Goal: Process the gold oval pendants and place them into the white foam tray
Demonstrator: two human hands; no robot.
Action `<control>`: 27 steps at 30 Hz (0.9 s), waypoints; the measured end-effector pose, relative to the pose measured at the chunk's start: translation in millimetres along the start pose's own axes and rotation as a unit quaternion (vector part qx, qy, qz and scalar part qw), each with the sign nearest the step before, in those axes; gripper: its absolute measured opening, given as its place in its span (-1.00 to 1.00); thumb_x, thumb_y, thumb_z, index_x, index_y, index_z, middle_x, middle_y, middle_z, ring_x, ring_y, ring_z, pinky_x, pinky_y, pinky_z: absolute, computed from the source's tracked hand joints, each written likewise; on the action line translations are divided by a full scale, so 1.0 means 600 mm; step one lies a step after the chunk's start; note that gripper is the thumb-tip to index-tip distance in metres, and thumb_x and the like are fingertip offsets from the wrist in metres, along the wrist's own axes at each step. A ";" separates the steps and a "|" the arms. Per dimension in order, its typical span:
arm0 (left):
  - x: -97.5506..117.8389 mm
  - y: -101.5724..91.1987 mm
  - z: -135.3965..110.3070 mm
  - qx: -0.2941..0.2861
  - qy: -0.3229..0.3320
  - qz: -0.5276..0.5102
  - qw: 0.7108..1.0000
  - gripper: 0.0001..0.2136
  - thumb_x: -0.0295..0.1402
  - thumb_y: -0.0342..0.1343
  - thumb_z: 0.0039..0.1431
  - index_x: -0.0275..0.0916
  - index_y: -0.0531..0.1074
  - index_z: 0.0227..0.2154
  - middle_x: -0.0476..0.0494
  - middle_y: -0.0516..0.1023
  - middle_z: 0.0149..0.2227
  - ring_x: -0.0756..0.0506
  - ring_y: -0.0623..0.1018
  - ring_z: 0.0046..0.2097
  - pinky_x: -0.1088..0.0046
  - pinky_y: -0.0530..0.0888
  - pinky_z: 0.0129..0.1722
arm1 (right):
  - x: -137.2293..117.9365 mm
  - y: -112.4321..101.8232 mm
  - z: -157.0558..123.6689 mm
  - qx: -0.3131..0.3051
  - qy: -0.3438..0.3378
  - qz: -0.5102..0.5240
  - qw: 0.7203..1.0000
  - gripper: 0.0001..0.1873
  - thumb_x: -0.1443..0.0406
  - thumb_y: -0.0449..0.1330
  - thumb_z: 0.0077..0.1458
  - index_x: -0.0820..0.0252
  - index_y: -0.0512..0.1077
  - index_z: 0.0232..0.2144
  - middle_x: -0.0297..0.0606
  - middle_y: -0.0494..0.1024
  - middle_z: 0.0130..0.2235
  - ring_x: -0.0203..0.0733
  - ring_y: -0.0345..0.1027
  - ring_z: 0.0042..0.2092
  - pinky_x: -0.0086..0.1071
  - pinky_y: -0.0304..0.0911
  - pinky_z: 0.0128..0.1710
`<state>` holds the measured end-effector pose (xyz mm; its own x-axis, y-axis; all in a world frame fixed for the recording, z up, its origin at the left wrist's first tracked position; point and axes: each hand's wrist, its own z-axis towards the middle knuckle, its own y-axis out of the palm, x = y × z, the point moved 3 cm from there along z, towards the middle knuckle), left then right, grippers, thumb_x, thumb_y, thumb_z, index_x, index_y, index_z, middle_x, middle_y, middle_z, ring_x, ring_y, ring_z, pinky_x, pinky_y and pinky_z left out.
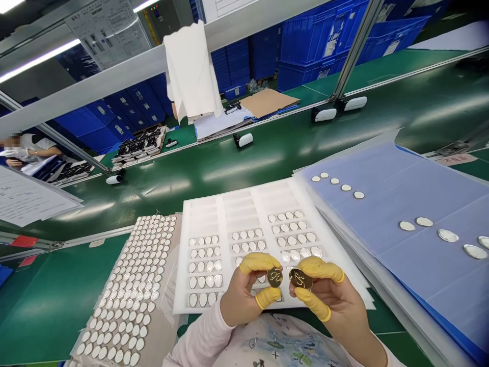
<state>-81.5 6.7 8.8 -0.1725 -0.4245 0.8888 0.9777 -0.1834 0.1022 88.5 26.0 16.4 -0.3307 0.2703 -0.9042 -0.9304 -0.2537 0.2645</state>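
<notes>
My left hand [248, 288] pinches a round gold emblem [274, 277] by its edges between thumb and finger. A second, oval-looking gold emblem [300, 278] is pinched the same way in my right hand [332, 293]. Both carry a raised script letter like an R, faces toward me, held side by side with a small gap. Yellow finger cots cover the thumbs and forefingers. Below the hands lies a white foam tray [244, 204] with rows of oval white-faced pieces [206, 267] in its slots; the hands hide part of it.
Left of the tray, a board holds many white-faced ovals [126, 275]. On the right, a blue sheet [374, 214] bears several loose ovals [346, 187]. Behind runs a green conveyor belt [183, 171] with black-and-white parts [244, 139]. A co-worker [34, 150] sits far left.
</notes>
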 end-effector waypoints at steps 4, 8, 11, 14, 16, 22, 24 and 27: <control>-0.027 -0.017 -0.005 0.025 -0.133 0.060 0.989 -0.72 -0.27 0.21 0.26 -0.17 0.38 -0.01 -0.19 0.45 -0.08 -0.08 0.53 -0.10 0.20 0.52 0.06 | 0.024 -0.010 0.014 -0.020 0.120 -0.015 0.992 -0.74 0.11 0.34 0.17 -0.05 0.47 -0.11 -0.29 0.54 -0.32 -0.20 0.48 -0.40 -0.31 0.47 -0.42; -0.051 -0.040 -0.023 0.044 -0.248 0.072 0.965 -0.74 -0.38 0.21 0.20 -0.19 0.38 -0.06 -0.13 0.45 -0.13 -0.07 0.52 -0.11 0.16 0.47 0.12 | 0.050 -0.035 0.047 -0.105 0.200 -0.128 0.966 -0.61 -0.05 0.24 0.19 0.06 0.49 -0.10 -0.26 0.54 -0.38 -0.15 0.48 -0.38 -0.24 0.46 -0.36; -0.062 -0.059 -0.038 0.052 -0.286 0.072 0.954 -0.73 -0.48 0.20 0.14 -0.20 0.39 -0.08 -0.14 0.46 -0.11 -0.10 0.52 -0.07 0.16 0.46 0.12 | 0.069 -0.045 0.085 -0.173 0.169 -0.248 0.938 -0.61 -0.02 0.10 0.27 0.11 0.48 -0.12 -0.19 0.57 -0.28 -0.13 0.52 -0.30 -0.25 0.47 -0.35; -0.068 -0.074 -0.051 0.062 -0.294 0.071 0.951 -0.73 -0.51 0.19 0.12 -0.22 0.39 -0.11 -0.15 0.47 -0.13 -0.10 0.52 -0.08 0.16 0.48 0.09 | 0.095 -0.037 0.130 -0.210 0.119 -0.341 0.908 -0.74 0.13 0.07 0.28 0.11 0.48 -0.16 -0.19 0.59 -0.20 -0.11 0.53 -0.20 -0.21 0.47 -0.22; -0.069 -0.081 -0.057 0.073 -0.294 0.072 0.950 -0.72 -0.51 0.19 0.12 -0.23 0.39 -0.10 -0.15 0.48 -0.13 -0.09 0.53 -0.09 0.16 0.48 0.10 | 0.121 -0.023 0.161 -0.225 0.104 -0.372 0.894 -0.83 0.24 0.11 0.24 0.10 0.49 -0.19 -0.23 0.60 -0.21 -0.13 0.52 -0.20 -0.20 0.45 -0.16; -0.060 -0.093 -0.065 0.103 -0.278 0.072 0.952 -0.73 -0.56 0.17 0.10 -0.22 0.40 -0.12 -0.13 0.49 -0.16 -0.07 0.53 -0.10 0.21 0.48 0.10 | 0.213 0.014 0.222 -0.258 0.060 -0.495 0.828 -0.94 0.38 0.19 0.26 0.24 0.48 -0.24 -0.25 0.57 -0.19 -0.23 0.49 -0.26 -0.24 0.45 -0.18; -0.059 -0.100 -0.069 0.114 -0.277 0.076 0.951 -0.72 -0.56 0.17 0.10 -0.21 0.41 -0.12 -0.12 0.49 -0.15 -0.07 0.53 -0.09 0.22 0.48 0.09 | 0.230 0.018 0.227 -0.262 0.047 -0.537 0.801 -0.88 0.30 0.21 0.30 0.25 0.48 -0.17 -0.24 0.57 -0.14 -0.23 0.49 -0.23 -0.25 0.46 -0.19; -0.062 -0.114 -0.076 0.128 -0.276 0.083 0.949 -0.73 -0.54 0.17 0.10 -0.21 0.41 -0.12 -0.12 0.49 -0.15 -0.07 0.53 -0.07 0.21 0.48 0.10 | 0.238 0.020 0.224 -0.276 0.020 -0.595 0.754 -0.80 0.24 0.21 0.31 0.25 0.48 -0.09 -0.22 0.57 -0.09 -0.20 0.50 -0.18 -0.22 0.47 -0.17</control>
<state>-147.2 -5.6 -51.9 0.0062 0.1137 0.9935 0.9951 0.0973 -0.0174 8.9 186.4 -64.2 0.7024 0.5862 -0.4037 -0.3532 -0.2054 -0.9127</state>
